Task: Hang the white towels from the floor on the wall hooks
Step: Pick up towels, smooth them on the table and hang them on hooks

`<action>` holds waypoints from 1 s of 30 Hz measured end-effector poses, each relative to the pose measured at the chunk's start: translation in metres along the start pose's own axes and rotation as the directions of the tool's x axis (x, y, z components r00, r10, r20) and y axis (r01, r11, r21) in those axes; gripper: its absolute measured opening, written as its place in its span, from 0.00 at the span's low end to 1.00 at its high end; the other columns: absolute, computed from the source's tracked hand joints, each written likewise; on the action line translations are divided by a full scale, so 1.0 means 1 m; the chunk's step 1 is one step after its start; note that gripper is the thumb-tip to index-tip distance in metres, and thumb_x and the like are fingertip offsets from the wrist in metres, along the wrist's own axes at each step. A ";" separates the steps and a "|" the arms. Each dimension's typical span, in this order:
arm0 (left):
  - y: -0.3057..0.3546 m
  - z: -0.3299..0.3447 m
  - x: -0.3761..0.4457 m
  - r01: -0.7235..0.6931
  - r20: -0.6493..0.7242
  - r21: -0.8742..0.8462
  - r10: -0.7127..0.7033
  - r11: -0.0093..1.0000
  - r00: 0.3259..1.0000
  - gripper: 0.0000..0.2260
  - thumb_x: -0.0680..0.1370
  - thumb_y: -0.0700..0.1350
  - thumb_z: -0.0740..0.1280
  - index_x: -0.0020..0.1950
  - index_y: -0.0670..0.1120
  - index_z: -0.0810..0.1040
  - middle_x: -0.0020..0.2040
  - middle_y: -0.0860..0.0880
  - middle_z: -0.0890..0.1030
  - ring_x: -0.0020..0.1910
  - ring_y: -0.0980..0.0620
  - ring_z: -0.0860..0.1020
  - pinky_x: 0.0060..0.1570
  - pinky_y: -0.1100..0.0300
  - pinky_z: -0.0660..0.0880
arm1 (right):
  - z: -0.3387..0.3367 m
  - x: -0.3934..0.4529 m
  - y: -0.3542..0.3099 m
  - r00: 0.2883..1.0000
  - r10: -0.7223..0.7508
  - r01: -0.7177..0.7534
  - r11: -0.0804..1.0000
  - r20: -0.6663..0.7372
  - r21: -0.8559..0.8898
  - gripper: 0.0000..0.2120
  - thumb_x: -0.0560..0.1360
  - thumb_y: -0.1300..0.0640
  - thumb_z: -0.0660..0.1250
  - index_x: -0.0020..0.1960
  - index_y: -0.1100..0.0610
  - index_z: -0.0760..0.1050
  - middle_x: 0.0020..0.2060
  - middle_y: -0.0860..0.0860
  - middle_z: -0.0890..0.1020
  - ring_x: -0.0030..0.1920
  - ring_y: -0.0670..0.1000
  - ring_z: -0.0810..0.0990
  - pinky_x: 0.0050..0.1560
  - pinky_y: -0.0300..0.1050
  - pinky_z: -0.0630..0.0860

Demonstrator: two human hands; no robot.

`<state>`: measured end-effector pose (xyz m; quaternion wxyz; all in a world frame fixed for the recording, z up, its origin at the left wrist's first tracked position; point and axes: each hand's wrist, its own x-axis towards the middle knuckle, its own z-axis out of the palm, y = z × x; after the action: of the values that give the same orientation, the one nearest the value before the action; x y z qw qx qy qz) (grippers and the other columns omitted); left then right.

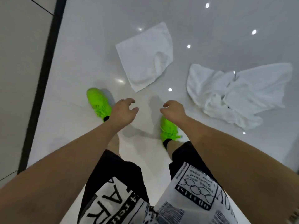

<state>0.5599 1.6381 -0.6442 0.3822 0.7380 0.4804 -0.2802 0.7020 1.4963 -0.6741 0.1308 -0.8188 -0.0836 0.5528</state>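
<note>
Two white towels lie on the glossy floor. A smaller, mostly flat towel (145, 55) is straight ahead of my feet. A larger crumpled towel (234, 92) lies to the right. My left hand (123, 110) and my right hand (174, 109) hang side by side above the floor, short of both towels, fingers loosely curled and holding nothing. No wall hooks are in view.
The pale shiny tile floor (210, 29) reflects ceiling lights. A wall (21, 62) with a black baseboard strip (43, 81) runs along the left. My bright green shoes (98, 102) stand just below the hands.
</note>
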 end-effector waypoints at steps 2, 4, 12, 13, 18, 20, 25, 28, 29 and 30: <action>-0.014 0.014 0.060 0.024 0.025 -0.025 -0.024 0.999 0.999 0.18 0.77 0.50 0.69 0.66 0.47 0.76 0.60 0.42 0.79 0.58 0.44 0.77 0.59 0.56 0.71 | 0.024 0.053 -0.003 0.999 0.046 -0.045 0.997 -0.018 0.070 0.12 0.72 0.57 0.66 0.53 0.62 0.80 0.48 0.57 0.84 0.51 0.56 0.81 0.53 0.48 0.78; -0.033 0.027 0.120 0.042 0.041 -0.045 -0.040 0.998 0.998 0.18 0.77 0.51 0.68 0.66 0.47 0.76 0.61 0.43 0.79 0.60 0.45 0.76 0.58 0.59 0.68 | 0.050 0.107 -0.004 0.994 0.103 -0.098 0.982 -0.024 0.161 0.11 0.71 0.58 0.67 0.49 0.63 0.81 0.44 0.59 0.84 0.46 0.58 0.83 0.51 0.54 0.81; -0.110 0.065 0.302 0.096 0.083 -0.029 -0.093 0.995 0.992 0.18 0.78 0.53 0.67 0.65 0.49 0.77 0.60 0.47 0.79 0.61 0.48 0.75 0.54 0.63 0.65 | 0.109 0.314 -0.008 0.946 0.324 -0.278 0.798 0.008 0.534 0.08 0.74 0.55 0.72 0.47 0.58 0.77 0.43 0.57 0.81 0.39 0.54 0.80 0.43 0.49 0.83; -0.118 0.069 0.317 0.097 0.093 -0.022 -0.094 0.995 0.991 0.18 0.78 0.54 0.67 0.65 0.49 0.77 0.60 0.47 0.79 0.60 0.48 0.76 0.54 0.63 0.65 | 0.112 0.333 -0.011 0.942 0.334 -0.262 0.773 -0.020 0.578 0.08 0.73 0.55 0.72 0.46 0.59 0.78 0.42 0.57 0.81 0.38 0.54 0.80 0.44 0.49 0.83; -0.134 0.074 0.351 0.071 0.143 0.063 -0.079 0.995 0.987 0.17 0.78 0.54 0.66 0.65 0.49 0.76 0.60 0.48 0.79 0.60 0.49 0.76 0.52 0.65 0.65 | 0.119 0.384 -0.018 0.882 0.412 -0.181 0.747 -0.231 0.640 0.08 0.68 0.55 0.67 0.33 0.57 0.73 0.32 0.56 0.76 0.35 0.55 0.76 0.46 0.59 0.81; -0.129 0.067 0.345 0.053 0.172 0.105 -0.071 0.993 0.983 0.17 0.78 0.54 0.66 0.65 0.49 0.77 0.60 0.48 0.80 0.61 0.48 0.76 0.57 0.62 0.66 | 0.118 0.369 -0.024 0.877 0.418 -0.176 0.738 -0.237 0.652 0.07 0.70 0.56 0.66 0.35 0.57 0.76 0.33 0.56 0.77 0.37 0.58 0.79 0.47 0.59 0.82; -0.084 0.019 0.281 -0.029 0.217 0.133 0.000 0.991 0.976 0.17 0.78 0.53 0.65 0.65 0.49 0.77 0.59 0.48 0.80 0.60 0.48 0.76 0.58 0.62 0.67 | 0.098 0.267 -0.052 0.900 0.386 -0.153 0.718 -0.205 0.679 0.08 0.73 0.57 0.67 0.35 0.58 0.77 0.36 0.56 0.80 0.40 0.59 0.83 0.45 0.54 0.82; -0.040 -0.024 0.220 -0.110 0.209 0.156 0.076 0.982 0.975 0.16 0.78 0.52 0.65 0.64 0.49 0.78 0.58 0.48 0.80 0.60 0.48 0.76 0.57 0.62 0.67 | 0.067 0.185 -0.076 0.909 0.344 -0.108 0.738 -0.235 0.666 0.08 0.73 0.58 0.67 0.36 0.57 0.72 0.32 0.55 0.72 0.32 0.53 0.71 0.31 0.42 0.70; -0.023 -0.039 0.196 -0.129 0.200 0.161 0.095 0.979 0.975 0.15 0.78 0.52 0.66 0.63 0.49 0.78 0.58 0.48 0.81 0.60 0.48 0.76 0.57 0.61 0.67 | 0.053 0.156 -0.084 0.908 0.334 -0.090 0.746 -0.253 0.660 0.08 0.73 0.58 0.66 0.36 0.56 0.71 0.31 0.55 0.70 0.30 0.52 0.68 0.28 0.40 0.65; -0.005 -0.055 0.173 -0.148 0.191 0.168 0.115 0.975 0.975 0.15 0.78 0.52 0.65 0.62 0.49 0.78 0.57 0.49 0.81 0.60 0.48 0.76 0.57 0.61 0.68 | 0.037 0.126 -0.092 0.904 0.327 -0.074 0.754 -0.275 0.653 0.09 0.73 0.58 0.66 0.36 0.56 0.70 0.30 0.54 0.68 0.29 0.52 0.65 0.27 0.41 0.62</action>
<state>0.6241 1.7706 -0.7505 0.3731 0.7716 0.3665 -0.3622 0.7160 1.6242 -0.7702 0.3484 -0.8212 0.2221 0.3936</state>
